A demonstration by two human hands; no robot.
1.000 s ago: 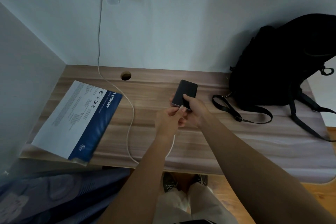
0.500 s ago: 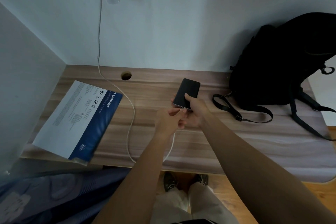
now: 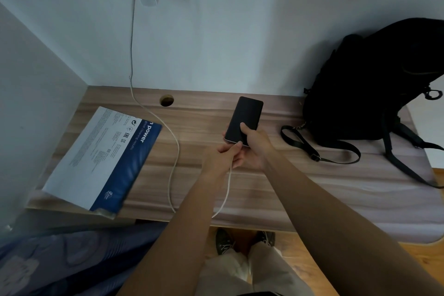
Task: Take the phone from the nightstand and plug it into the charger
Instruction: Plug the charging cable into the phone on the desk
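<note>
From the head view, the right hand (image 3: 255,149) grips the dark phone (image 3: 244,119) above the desk (image 3: 300,190), while the left hand (image 3: 222,157) pinches the white cable (image 3: 173,151) end at the phone's bottom edge; whether the plug is seated cannot be told, so the person likely needs a straight, firm push inward
</note>
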